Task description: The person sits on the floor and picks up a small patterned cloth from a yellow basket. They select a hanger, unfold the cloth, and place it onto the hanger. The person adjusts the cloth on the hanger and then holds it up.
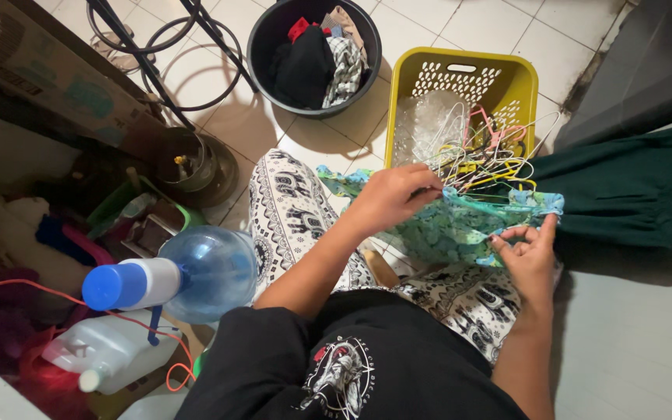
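Hangers [480, 152] lie tangled in the yellow basket [460, 70] just beyond the green patterned cloth [449, 225] across the lap; a hook could snag the fabric if it is tugged. Left hand [394, 194] is closed on the cloth's top edge. Right hand [530, 253], half curled, pinches its corner.

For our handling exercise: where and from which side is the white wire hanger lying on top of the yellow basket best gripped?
Judging by its pose, grip the white wire hanger at its raised shoulder, coming from above: it tops the tangled pile in the yellow basket, so lower parts interlock with neighbours.
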